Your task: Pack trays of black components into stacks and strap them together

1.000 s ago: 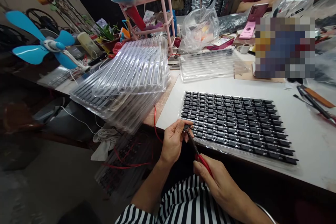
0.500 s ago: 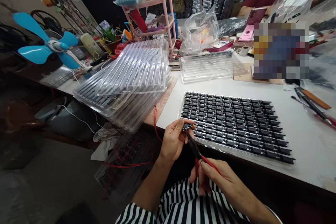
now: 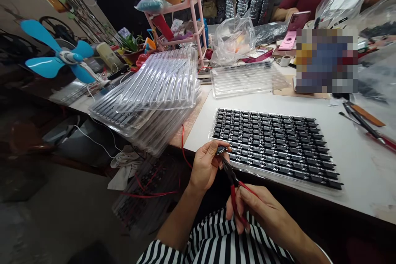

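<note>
White desk (image 3: 355,161), tray of chips (image 3: 275,146) near edge. Our left hand (image 3: 206,165) fingers pinch one chip (image 3: 220,150); right hand (image 3: 262,212) fingers squeeze red pliers (image 3: 233,181). We should keep the chip steady.

Left hand (image 3: 206,165) fingers pinched, right hand (image 3: 260,212) fingers curled closed

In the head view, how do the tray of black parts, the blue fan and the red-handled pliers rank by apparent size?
1. Tray of black parts, clearly the largest.
2. Blue fan.
3. Red-handled pliers, smallest, though they sit nearest the camera.
</note>
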{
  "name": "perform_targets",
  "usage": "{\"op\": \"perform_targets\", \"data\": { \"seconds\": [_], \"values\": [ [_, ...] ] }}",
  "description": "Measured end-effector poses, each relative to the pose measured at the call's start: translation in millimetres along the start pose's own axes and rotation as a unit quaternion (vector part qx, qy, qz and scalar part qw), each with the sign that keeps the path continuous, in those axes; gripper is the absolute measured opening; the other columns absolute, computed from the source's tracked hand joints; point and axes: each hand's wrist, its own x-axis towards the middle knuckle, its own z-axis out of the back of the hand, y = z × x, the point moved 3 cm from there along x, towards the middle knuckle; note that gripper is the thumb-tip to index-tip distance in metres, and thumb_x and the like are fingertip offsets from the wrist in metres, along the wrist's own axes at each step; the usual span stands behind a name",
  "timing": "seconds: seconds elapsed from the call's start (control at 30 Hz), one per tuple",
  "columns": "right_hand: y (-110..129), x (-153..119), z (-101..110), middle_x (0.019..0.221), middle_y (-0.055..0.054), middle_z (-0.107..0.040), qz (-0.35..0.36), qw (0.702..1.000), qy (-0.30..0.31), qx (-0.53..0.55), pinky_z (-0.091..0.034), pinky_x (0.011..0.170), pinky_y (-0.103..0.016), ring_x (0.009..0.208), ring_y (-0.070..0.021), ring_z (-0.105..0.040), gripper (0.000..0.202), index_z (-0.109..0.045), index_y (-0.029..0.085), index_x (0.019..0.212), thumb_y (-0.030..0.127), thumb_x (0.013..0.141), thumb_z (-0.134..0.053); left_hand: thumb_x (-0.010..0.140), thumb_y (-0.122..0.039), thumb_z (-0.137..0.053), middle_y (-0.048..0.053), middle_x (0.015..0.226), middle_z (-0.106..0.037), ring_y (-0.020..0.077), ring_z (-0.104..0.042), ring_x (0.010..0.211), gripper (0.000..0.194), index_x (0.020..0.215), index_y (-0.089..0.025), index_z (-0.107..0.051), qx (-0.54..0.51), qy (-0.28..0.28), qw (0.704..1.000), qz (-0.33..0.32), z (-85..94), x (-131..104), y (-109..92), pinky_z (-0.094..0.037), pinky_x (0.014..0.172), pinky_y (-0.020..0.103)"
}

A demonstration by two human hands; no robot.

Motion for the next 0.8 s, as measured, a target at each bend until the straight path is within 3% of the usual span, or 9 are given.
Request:
{"op": "perform_targets", "data": {
  "seconds": [0.23, 0.43, 0.6, 0.7, 0.8],
  "values": [
    [0, -3, -3, 0.067, -0.004, -0.057, 0.002, 1.000, -0.022, 0.008, -0.034, 0.047, -0.021, 0.048, -0.0074, -0.050, 0.039, -0.042, 0.015, 0.069, 0.042, 0.096, -0.038, 0.083, -0.039, -0.061, 0.006, 0.077, -0.065, 0.0076, -0.054, 0.053, 0.029, 0.085, -0.011, -0.069, 0.014, -0.001, 1.000, -0.013, -2.2, -2, 1, -0.033, 0.045, 0.017],
    [-3, -1, -9, 0.070, -0.008, -0.061, -0.007, 1.000, 0.016, 0.018, -0.044, 0.056, -0.025, 0.060, -0.0127, -0.057, 0.042, -0.057, 0.011, 0.077, 0.041, 0.097, -0.035, 0.085, -0.038, -0.058, 0.006, 0.077, -0.066, 0.0076, -0.056, 0.053, 0.029, 0.086, -0.011, -0.068, -0.004, -0.007, 1.000, 0.003, 0.4, -1, 5, -0.039, 0.050, 0.018],
    [-8, -3, -8, 0.079, -0.010, -0.062, -0.009, 0.998, 0.018, 0.054, -0.044, 0.054, -0.025, 0.061, -0.0140, -0.060, 0.043, -0.057, 0.010, 0.076, 0.041, 0.097, -0.035, 0.084, -0.038, -0.060, 0.007, 0.076, -0.065, 0.0079, -0.056, 0.051, 0.029, 0.086, -0.009, -0.067, -0.005, -0.017, 1.000, 0.012, 2.4, 0, 4, -0.038, 0.048, 0.018],
    [0, -12, -3, 0.076, -0.009, -0.062, 0.001, 1.000, 0.006, 0.008, -0.045, 0.056, -0.025, 0.060, -0.0132, -0.058, 0.043, -0.057, 0.012, 0.073, 0.040, 0.097, -0.036, 0.081, -0.036, -0.065, 0.006, 0.079, -0.065, 0.0074, -0.056, 0.055, 0.028, 0.092, -0.011, -0.068, 0.000, -0.035, 0.999, -0.024, 9.5, 4, -3, -0.036, 0.045, 0.016],
    [13, -31, 13, 0.078, -0.009, -0.064, 0.006, 0.996, -0.043, -0.074, -0.046, 0.064, -0.027, 0.064, -0.0128, -0.056, 0.043, -0.058, 0.014, 0.071, 0.039, 0.097, -0.036, 0.074, -0.031, -0.072, 0.003, 0.082, -0.065, 0.0092, -0.062, 0.067, 0.032, 0.101, -0.015, -0.067, 0.022, -0.088, 0.992, -0.092, 26.7, 14, -16, -0.044, 0.057, 0.017]
  ]
}}
